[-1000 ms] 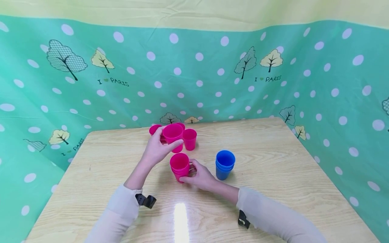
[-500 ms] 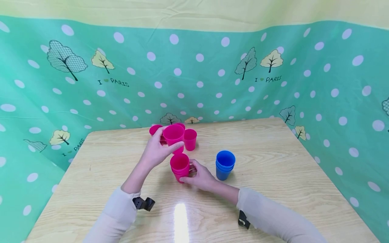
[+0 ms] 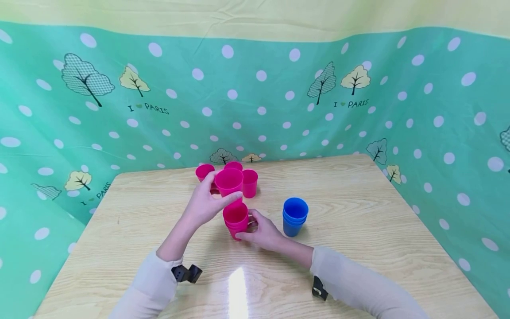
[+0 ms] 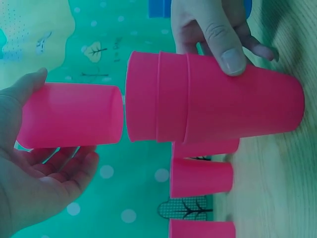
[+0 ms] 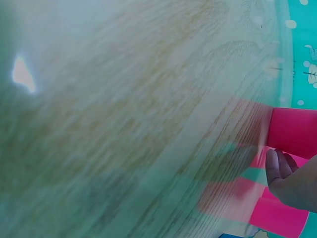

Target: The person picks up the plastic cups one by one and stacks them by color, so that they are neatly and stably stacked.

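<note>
In the head view my left hand (image 3: pixel 201 204) holds a pink cup (image 3: pixel 229 184) upright between thumb and fingers, over a nested stack of pink cups (image 3: pixel 236 221). The left wrist view shows this cup's base (image 4: pixel 111 114) right at the stack's top rim. My right hand (image 3: pixel 264 231) grips the stack low on its right side, thumb in front. Seen from the left wrist, that thumb (image 4: pixel 233 59) lies against the lowest cup (image 4: pixel 247 99). In the right wrist view, curled fingers (image 5: pixel 280 166) show beside a pink cup (image 5: pixel 294 131).
Behind the hands stand three more pink cups: one at left (image 3: pixel 204 172), one in the middle (image 3: pixel 233 165), one at right (image 3: pixel 250 184). A nested stack of blue cups (image 3: pixel 295 217) is right of the pink stack. A dotted green curtain (image 3: pixel 255 97) borders the wooden table (image 3: pixel 358 221).
My left hand has lowered its pink cup slightly, closer to the pink stack's rim, and shifted it a little right. My right hand and the stack have stayed in place.
</note>
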A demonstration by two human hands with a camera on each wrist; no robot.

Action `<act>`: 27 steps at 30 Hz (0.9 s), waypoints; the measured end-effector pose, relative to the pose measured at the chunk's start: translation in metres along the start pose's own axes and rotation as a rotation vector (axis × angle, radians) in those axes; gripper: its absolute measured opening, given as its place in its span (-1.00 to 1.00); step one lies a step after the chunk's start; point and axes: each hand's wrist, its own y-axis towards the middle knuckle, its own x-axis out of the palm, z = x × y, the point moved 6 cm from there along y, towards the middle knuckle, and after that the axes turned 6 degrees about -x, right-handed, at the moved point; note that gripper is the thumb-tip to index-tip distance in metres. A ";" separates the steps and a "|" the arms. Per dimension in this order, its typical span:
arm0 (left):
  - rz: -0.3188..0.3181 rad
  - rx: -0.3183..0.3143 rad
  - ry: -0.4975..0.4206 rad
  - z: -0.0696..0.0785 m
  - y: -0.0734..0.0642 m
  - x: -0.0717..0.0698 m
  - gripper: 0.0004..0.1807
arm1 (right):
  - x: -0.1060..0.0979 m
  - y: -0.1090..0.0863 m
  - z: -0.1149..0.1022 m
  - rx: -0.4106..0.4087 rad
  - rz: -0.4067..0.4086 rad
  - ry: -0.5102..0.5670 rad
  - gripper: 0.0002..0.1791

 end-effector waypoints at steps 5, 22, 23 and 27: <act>-0.009 -0.014 0.001 -0.003 -0.003 0.003 -0.26 | 0.000 -0.001 0.000 0.007 0.000 0.003 -0.30; -0.030 0.007 0.011 -0.009 -0.007 0.009 -0.27 | 0.001 -0.001 -0.001 -0.011 -0.004 0.008 -0.34; -0.031 0.004 0.013 -0.010 -0.008 0.010 -0.27 | 0.001 -0.001 -0.001 -0.011 -0.004 0.011 -0.34; -0.031 -0.001 0.030 -0.012 -0.009 0.011 -0.25 | 0.000 -0.001 -0.001 -0.009 -0.006 0.016 -0.33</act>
